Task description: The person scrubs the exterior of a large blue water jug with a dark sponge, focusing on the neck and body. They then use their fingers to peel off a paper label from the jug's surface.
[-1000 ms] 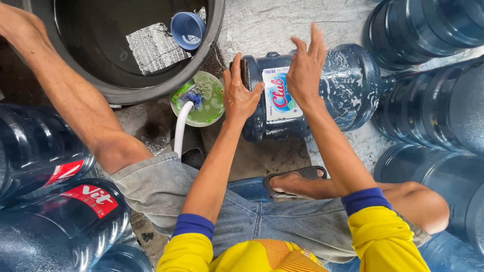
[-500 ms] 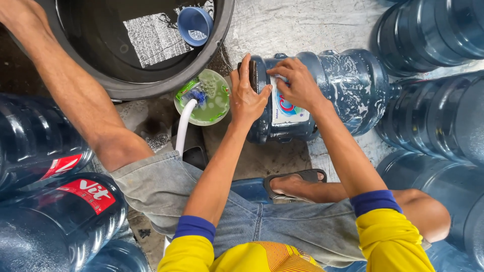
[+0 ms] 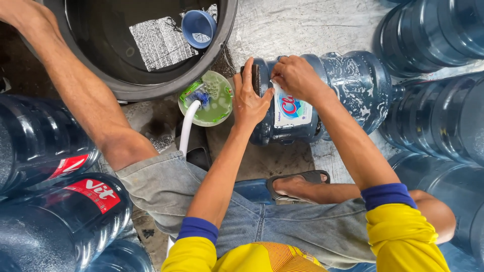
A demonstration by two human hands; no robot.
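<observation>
Water jug: I see a large blue water jug [image 3: 343, 95] lying on its side on the wet concrete floor [image 3: 297, 25], just ahead of my knees, its surface soapy.
Label: a white paper label with red and blue print [image 3: 291, 108] wraps the jug near its base end.
Right hand: my right hand [image 3: 297, 78] rests on top of the jug, fingers pinched on the label's upper edge.
Left hand: my left hand [image 3: 249, 100] is spread open, palm flat against the jug's base end.
Bowl: a green bowl [image 3: 209, 100] of sudsy water sits just left of the jug, with a white hose [image 3: 186, 133] running into it.
Tub: a big black tub [image 3: 146, 50] stands behind the bowl, a small blue cup [image 3: 198, 27] inside.
Surroundings: more blue jugs [image 3: 433, 35] crowd right and left.
</observation>
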